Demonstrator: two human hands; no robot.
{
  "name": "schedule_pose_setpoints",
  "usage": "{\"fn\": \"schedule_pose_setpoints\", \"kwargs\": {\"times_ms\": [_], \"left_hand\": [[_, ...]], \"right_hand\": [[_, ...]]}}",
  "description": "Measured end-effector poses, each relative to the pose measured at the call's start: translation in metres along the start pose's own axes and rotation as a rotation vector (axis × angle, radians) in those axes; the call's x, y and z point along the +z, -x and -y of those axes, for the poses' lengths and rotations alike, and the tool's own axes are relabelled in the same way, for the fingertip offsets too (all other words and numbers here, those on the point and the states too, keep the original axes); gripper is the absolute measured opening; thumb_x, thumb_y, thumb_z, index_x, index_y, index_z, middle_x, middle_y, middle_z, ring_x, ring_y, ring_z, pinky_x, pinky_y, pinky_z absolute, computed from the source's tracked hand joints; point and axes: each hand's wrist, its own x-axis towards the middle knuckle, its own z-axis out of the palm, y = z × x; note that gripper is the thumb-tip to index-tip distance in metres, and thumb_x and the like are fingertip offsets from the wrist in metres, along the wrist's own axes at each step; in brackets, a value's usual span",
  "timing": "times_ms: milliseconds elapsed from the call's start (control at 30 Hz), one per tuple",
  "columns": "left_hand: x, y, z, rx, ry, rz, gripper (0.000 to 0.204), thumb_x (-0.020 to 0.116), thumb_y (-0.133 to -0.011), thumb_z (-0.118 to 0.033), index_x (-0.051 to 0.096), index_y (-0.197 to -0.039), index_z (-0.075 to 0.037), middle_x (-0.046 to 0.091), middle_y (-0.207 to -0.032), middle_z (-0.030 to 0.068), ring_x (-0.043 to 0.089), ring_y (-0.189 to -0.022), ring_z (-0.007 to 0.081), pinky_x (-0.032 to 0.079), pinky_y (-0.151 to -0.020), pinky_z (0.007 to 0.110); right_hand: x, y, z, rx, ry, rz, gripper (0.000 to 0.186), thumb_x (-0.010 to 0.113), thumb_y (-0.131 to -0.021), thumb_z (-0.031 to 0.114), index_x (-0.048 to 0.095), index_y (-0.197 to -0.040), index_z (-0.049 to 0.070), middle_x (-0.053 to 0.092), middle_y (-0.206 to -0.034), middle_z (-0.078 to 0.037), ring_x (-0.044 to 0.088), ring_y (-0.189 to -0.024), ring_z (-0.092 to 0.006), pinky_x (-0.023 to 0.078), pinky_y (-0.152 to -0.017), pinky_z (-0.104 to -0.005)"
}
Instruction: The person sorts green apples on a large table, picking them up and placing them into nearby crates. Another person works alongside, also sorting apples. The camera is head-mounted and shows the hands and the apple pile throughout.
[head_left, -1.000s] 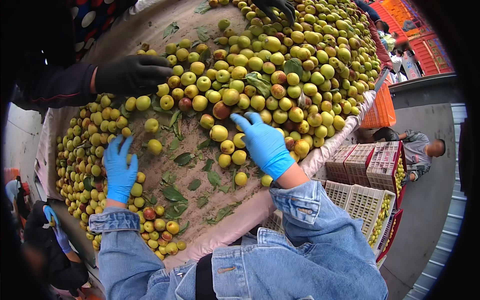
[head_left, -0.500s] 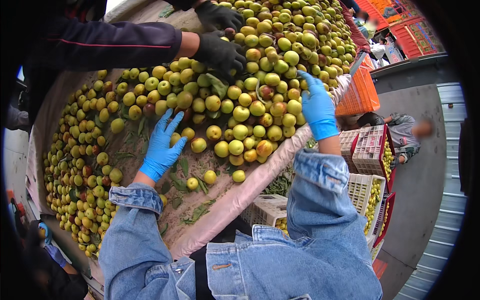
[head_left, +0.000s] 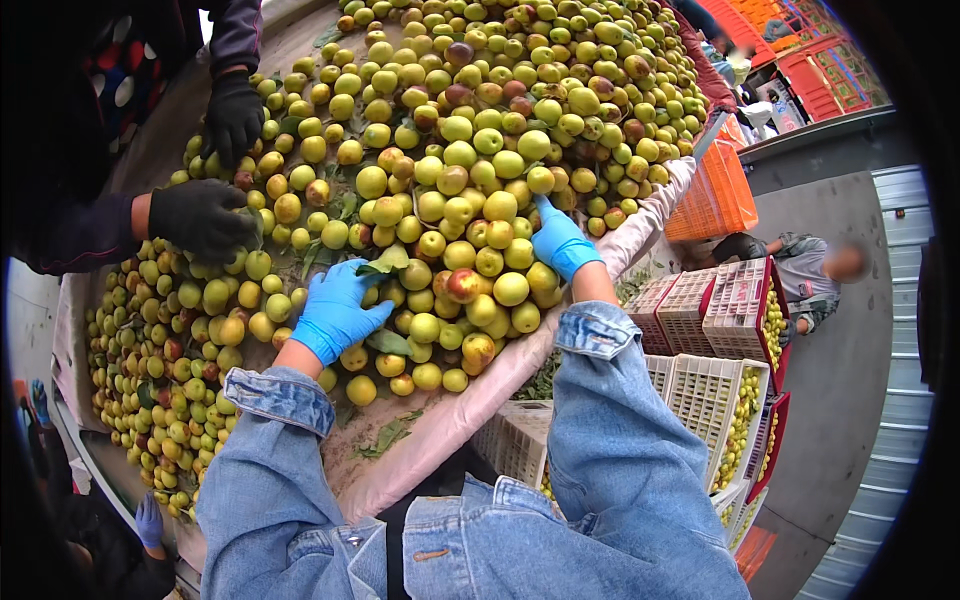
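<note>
A heap of small round yellow-green fruits with reddish-brown patches, jujubes by their look, covers a cloth-lined table. My left hand, in a blue glove, rests against the heap's near left side with its thumb apart from the fingers. A green leaf lies by its fingertips. At the heap's right side, near the padded edge, is my right hand, also gloved in blue. One of its fingers points up along the fruits, and the others are partly hidden among them. Neither hand has a fruit plainly in its grasp.
Across the table at the left, a co-worker's black-gloved hands touch the fruits. White crates of fruit and an orange crate stand beyond the right edge. Another person is by the crates. A purple-gloved hand shows lower left.
The fruits have spread down and left over the formerly bare cloth. My right hand has moved left and nearer; my left has shifted slightly nearer. The co-worker's hands have moved left.
</note>
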Motion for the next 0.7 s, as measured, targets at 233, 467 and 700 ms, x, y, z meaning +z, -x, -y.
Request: {"fn": "schedule_pose_setpoints", "kwargs": {"times_ms": [233, 467, 700], "left_hand": [[-0.028, 0.09, 0.051, -0.094, -0.041, 0.146, 0.048, 0.067, -0.071, -0.031, 0.057, -0.112, -0.007, 0.054, -0.11, 0.0142, 0.052, -0.103, 0.0319, 0.043, -0.089, 0.04], [-0.046, 0.213, 0.067, -0.297, 0.194, -0.12, 0.063, 0.067, -0.074, -0.017, 0.043, -0.133, -0.015, 0.033, -0.14, 0.0162, 0.037, -0.125, 0.0346, 0.033, -0.104, 0.041], [0.012, 0.249, 0.008, -0.202, -0.189, 0.195, 0.065, 0.066, -0.072, -0.038, 0.044, -0.132, -0.032, 0.023, -0.148, 0.0025, 0.013, -0.138, 0.0305, -0.001, -0.097, 0.073]], "right_hand": [[0.069, 0.055, 0.136, -0.23, 0.078, 0.186, 0.067, 0.048, -0.075, 0.002, 0.031, -0.138, 0.014, 0.036, -0.131, -0.029, 0.051, -0.106, -0.0437, 0.045, -0.088, -0.0449], [0.018, 0.085, 0.097, -0.502, -0.044, -0.22, 0.062, 0.049, -0.078, -0.001, 0.039, -0.134, 0.024, 0.055, -0.116, -0.017, 0.058, -0.092, -0.037, 0.049, -0.076, -0.0407], [0.071, 0.136, 0.071, -0.213, 0.512, 0.104, 0.058, 0.06, -0.077, 0.013, 0.04, -0.131, 0.021, 0.055, -0.102, -0.022, 0.06, -0.085, -0.0358, 0.051, -0.072, -0.0412]]}}
